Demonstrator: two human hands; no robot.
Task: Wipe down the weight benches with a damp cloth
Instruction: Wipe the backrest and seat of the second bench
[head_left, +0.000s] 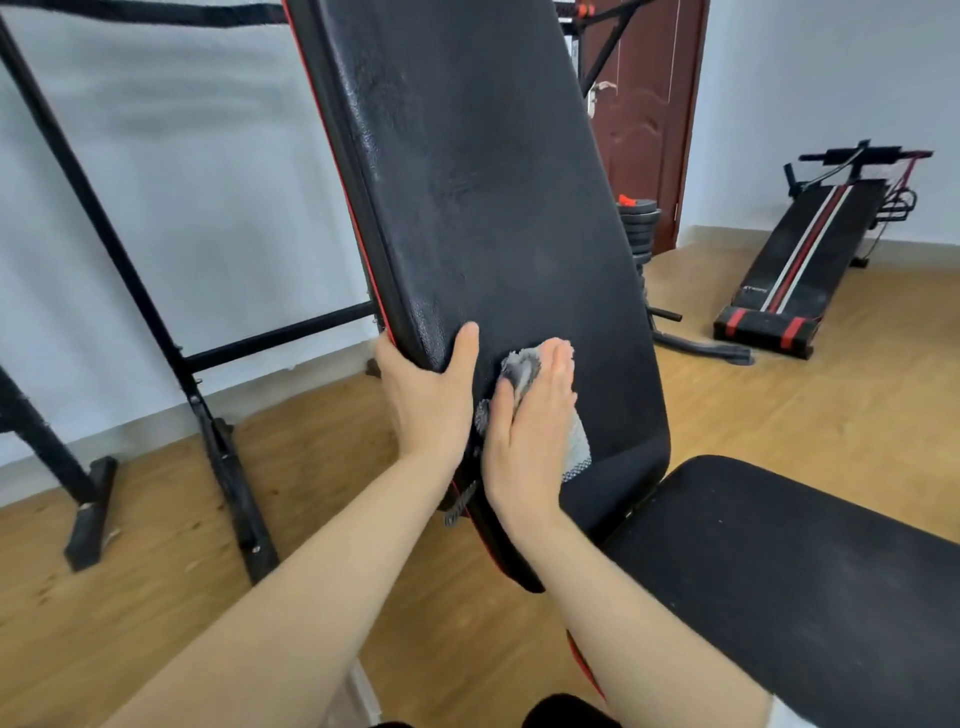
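Note:
A black padded backrest (483, 171) of a weight bench stands raised steeply in the middle of the view, with red trim along its left edge. Its black seat pad (789, 577) lies flat at the lower right. My left hand (428, 400) grips the backrest's left edge, thumb over the front face. My right hand (530, 431) lies flat with straight fingers, pressing a grey-and-white cloth (524, 366) against the lower part of the backrest. The cloth shows above and to the right of the palm.
A black metal rack frame (171, 332) stands on the wooden floor at the left. A black sit-up bench with red and white stripes (800, 260) lies at the far right. Stacked weight plates (641, 228) and a brown door (644, 114) are behind the backrest.

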